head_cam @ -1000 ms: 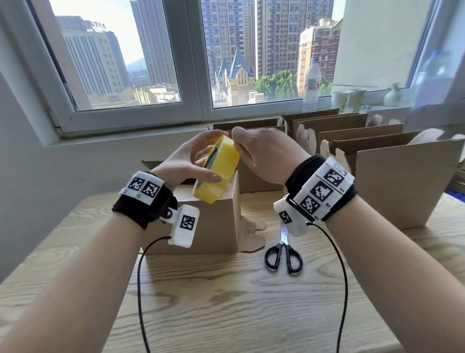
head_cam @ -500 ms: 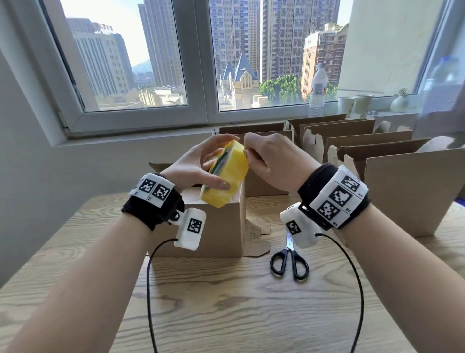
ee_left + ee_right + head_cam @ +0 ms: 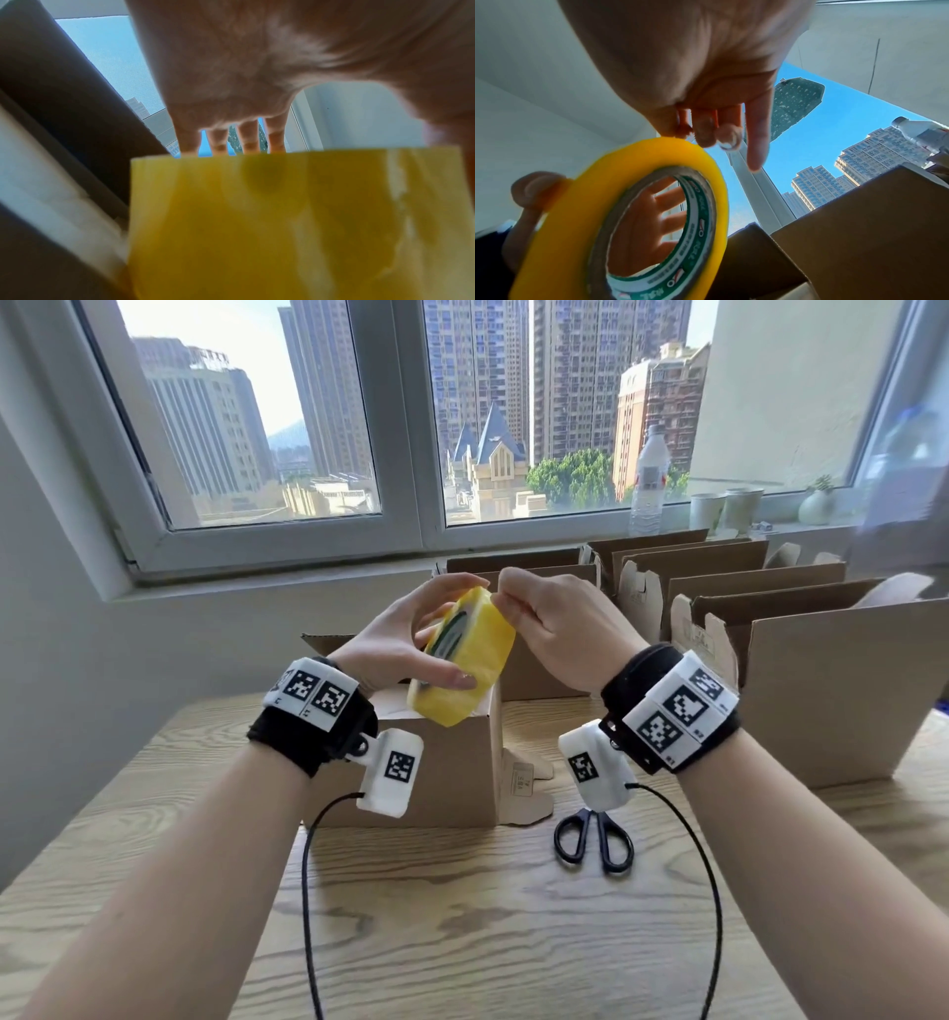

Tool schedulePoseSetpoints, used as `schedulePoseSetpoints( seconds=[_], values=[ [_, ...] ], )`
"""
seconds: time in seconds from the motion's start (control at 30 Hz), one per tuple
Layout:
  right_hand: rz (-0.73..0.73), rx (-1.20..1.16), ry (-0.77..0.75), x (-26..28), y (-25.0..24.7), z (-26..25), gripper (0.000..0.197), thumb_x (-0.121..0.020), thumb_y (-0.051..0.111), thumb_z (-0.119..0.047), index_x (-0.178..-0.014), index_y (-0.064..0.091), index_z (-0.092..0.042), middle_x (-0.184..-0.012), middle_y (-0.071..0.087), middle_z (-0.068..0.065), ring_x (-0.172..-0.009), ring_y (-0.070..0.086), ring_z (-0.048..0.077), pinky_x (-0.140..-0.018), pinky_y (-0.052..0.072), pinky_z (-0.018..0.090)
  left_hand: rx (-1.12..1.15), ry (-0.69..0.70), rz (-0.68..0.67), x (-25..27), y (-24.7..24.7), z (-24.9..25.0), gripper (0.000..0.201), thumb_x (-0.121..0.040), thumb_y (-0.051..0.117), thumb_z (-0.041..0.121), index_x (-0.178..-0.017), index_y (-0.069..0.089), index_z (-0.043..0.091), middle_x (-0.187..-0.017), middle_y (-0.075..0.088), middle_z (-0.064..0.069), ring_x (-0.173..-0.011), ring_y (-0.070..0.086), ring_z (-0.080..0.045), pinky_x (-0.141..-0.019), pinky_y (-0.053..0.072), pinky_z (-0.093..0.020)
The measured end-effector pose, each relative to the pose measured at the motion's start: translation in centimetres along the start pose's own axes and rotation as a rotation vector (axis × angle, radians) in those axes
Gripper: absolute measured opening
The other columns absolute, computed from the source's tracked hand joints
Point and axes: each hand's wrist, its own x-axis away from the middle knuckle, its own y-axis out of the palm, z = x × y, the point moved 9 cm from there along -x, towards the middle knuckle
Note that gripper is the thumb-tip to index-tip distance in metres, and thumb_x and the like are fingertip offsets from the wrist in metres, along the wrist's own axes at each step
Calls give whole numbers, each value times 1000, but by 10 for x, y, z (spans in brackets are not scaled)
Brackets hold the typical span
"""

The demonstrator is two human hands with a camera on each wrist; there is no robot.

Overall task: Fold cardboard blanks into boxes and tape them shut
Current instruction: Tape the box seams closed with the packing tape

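A person's left hand grasps a yellow roll of packing tape, held tilted above a small brown cardboard box on the wooden table. The right hand pinches the roll's top edge; black-handled scissors lie just right of the box.

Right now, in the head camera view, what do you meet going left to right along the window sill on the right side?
Water bottle → two pale cups → small round vase holding a green sprig.
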Motion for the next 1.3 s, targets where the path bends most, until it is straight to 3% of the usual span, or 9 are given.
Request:
schedulePoseSetpoints(
  seconds=[0.47, 0.6, 0.7, 0.77, 0.93, 1.0, 1.1, 1.2, 1.3],
  values=[
    [64, -43, -24, 4, -2, -11, 22, -103, 43, -23, -82, 42, -16, -58, 38, -13, -52, 40, 21, -55, 28, 31, -77, 25, 18, 0, -2, -1, 98, -52, 89, 33, -139, 45, 31, -136, 53, -4, -131, 49, -15, -101, 45, -23],
    [169, -176, -98, 7, -7, -30, 27, -102, 44, -27, -81, 47, -11, -57, 47, -4, -49, 43, 22, -49, 36, 35, 12, 40, 59, 4, -6, 1, 93, -52, 88, 25, -136, 48, 30, -135, 55, -7, -128, 53, -14, -100, 48, -27],
    [325, -181, -6, 10, -17, -17, 32, -103, 44, -32, -78, 48, -13, -55, 40, -10, -49, 40, 18, -49, 35, 33, 55, 46, 79, 8, -9, 0, 93, -53, 88, 23, -136, 47, 27, -136, 55, -7, -128, 52, -13, -95, 48, -21],
    [401, -130, 109, 12, -19, 1, 35, -103, 39, -37, -77, 47, -14, -60, 44, -9, -54, 44, 18, -53, 40, 35, 45, 47, 96, 9, -11, -1, 94, -53, 88, 24, -137, 47, 26, -138, 53, -6, -128, 52, -13, -94, 47, -19],
    [382, -249, 161, 11, -12, 10, 52, -100, 34, -50, -88, 67, -10, -84, 63, -2, -76, 59, 17, -67, 49, 37, 42, 41, 118, 10, -11, -3, 93, -54, 87, 26, -137, 46, 25, -136, 54, -5, -124, 55, -10, -89, 48, -15],
    [336, -438, 133, 9, -7, 4, 46, -94, 49, -52, -88, 73, -13, -89, 66, -4, -80, 61, 10, -68, 49, 28, 42, 41, 135, 10, -12, -2, 92, -54, 87, 27, -136, 46, 26, -135, 55, -3, -124, 54, -9, -91, 48, -16],
    [357, -472, 120, 9, -3, 0, 27, -82, 76, -42, -92, 75, -17, -95, 70, -7, -88, 65, 11, -75, 54, 31, 65, 52, 154, 12, -14, -2, 91, -55, 87, 25, -136, 46, 24, -136, 55, -3, -126, 54, -10, -93, 48, -20],
    [422, -577, 163, 7, 1, 4, 6, -84, 76, -18, -88, 75, -14, -92, 73, -4, -84, 68, 17, -74, 57, 43, 54, 52, 173, 12, -14, -3, 91, -54, 87, 27, -135, 47, 26, -135, 55, -4, -127, 52, -14, -97, 46, -21],
    [431, -594, 158, 3, 3, 0, 2, -88, 70, -11, -87, 72, -12, -91, 73, -1, -83, 69, 19, -75, 57, 46, 47, 47, 189, 12, -15, -4, 88, -52, 87, 29, -131, 49, 31, -134, 56, -1, -125, 53, -11, -96, 46, -21]
  ],
)
